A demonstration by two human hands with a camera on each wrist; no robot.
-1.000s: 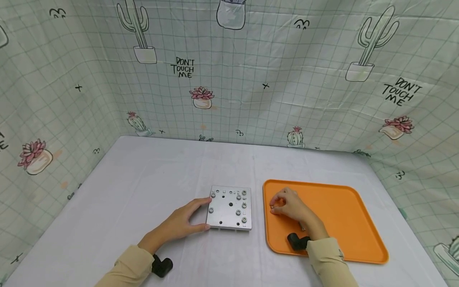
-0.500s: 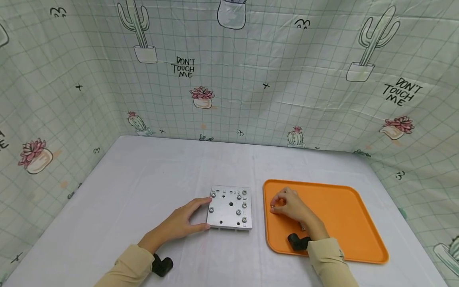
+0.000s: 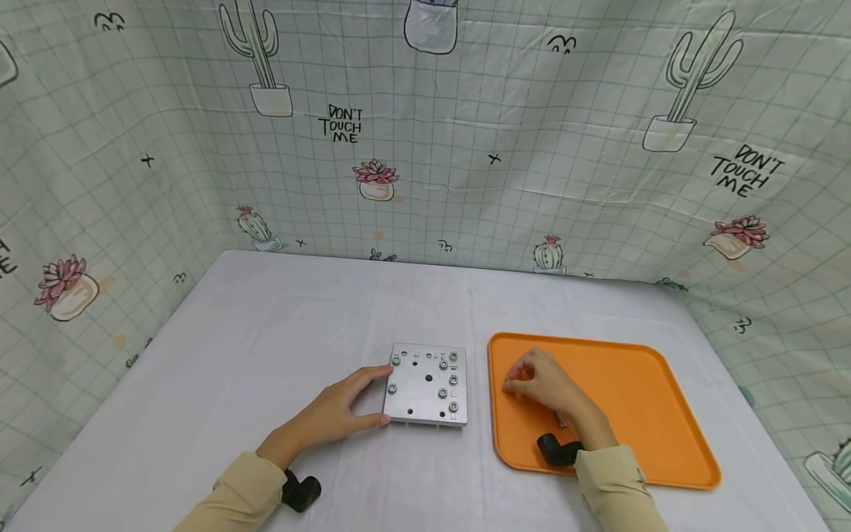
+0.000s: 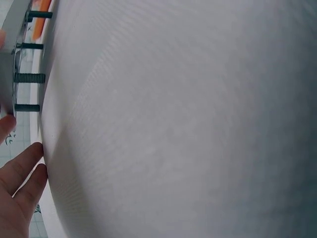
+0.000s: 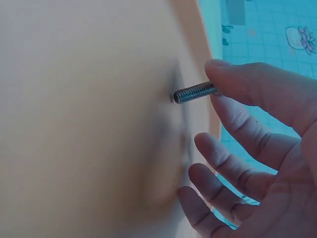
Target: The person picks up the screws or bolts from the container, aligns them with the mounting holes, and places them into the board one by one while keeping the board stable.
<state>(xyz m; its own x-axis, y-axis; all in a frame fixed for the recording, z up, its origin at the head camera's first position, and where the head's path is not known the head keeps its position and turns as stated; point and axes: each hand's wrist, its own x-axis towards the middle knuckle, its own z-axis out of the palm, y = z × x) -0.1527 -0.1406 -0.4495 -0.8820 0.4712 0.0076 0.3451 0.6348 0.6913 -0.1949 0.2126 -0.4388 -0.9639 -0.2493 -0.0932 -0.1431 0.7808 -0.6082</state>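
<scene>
A square silver metal plate [image 3: 427,399] stands on the table, with several socket-head screws in some of its holes. Their threaded shanks [image 4: 29,78] stick out beneath it in the left wrist view. My left hand [image 3: 326,414] touches the plate's left side with thumb and index finger held fairly straight; two other fingertips [image 4: 37,148] rest by the tabletop. Over the left part of the orange tray [image 3: 638,414], my right hand [image 3: 541,380] pinches a screw [image 5: 194,92] between thumb and index finger. The screw's threaded end points out, its head hidden by the fingers.
A small metal piece [image 3: 561,420] lies in the tray beside my right wrist. Black wrist-worn devices show at the left wrist [image 3: 301,493] and the right wrist [image 3: 557,450]. A patterned cloth [image 3: 425,148] hangs behind the white table [image 3: 319,310].
My right hand has shifted very slightly to the right over the tray, and the screw is now hidden by its fingers in the head view. Left hand and plate stay put.
</scene>
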